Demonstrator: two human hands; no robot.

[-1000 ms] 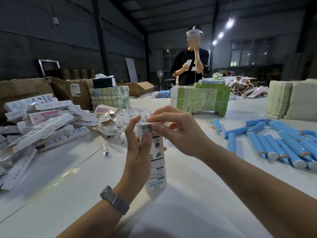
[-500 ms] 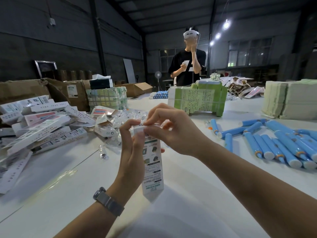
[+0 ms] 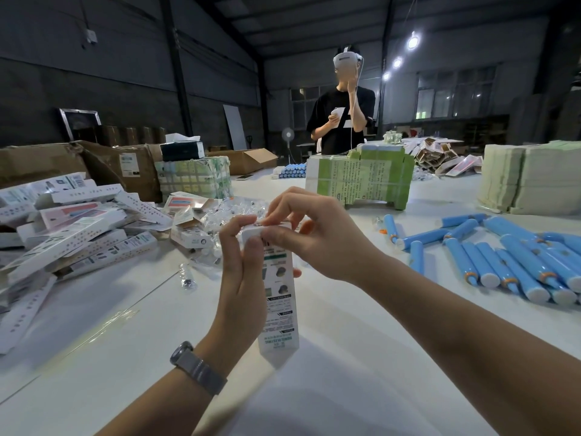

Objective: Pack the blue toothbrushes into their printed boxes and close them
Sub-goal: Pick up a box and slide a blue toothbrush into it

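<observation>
A tall white printed box point(image 3: 279, 309) stands upright above the white table point(image 3: 361, 357), held between both hands. My left hand point(image 3: 242, 278) grips its upper left side, with the thumb on the front near the top. My right hand point(image 3: 317, 237) pinches the flap at the box's top end with fingertips and thumb. What is inside the box is hidden. Several blue toothbrush handles point(image 3: 490, 256) with white ends lie loose on the table at the right.
A heap of printed boxes point(image 3: 72, 234) lies at the left, with clear plastic packets point(image 3: 226, 215) beside it. Green bundled stacks point(image 3: 361, 180) and pale stacks point(image 3: 531, 177) stand behind. Cardboard cartons point(image 3: 103, 165) line the far left. A person point(image 3: 342, 114) stands across the table.
The box has dropped a little and its top flap has been folded down under my right fingertips. My left thumb has shifted onto the box's front near the top.
</observation>
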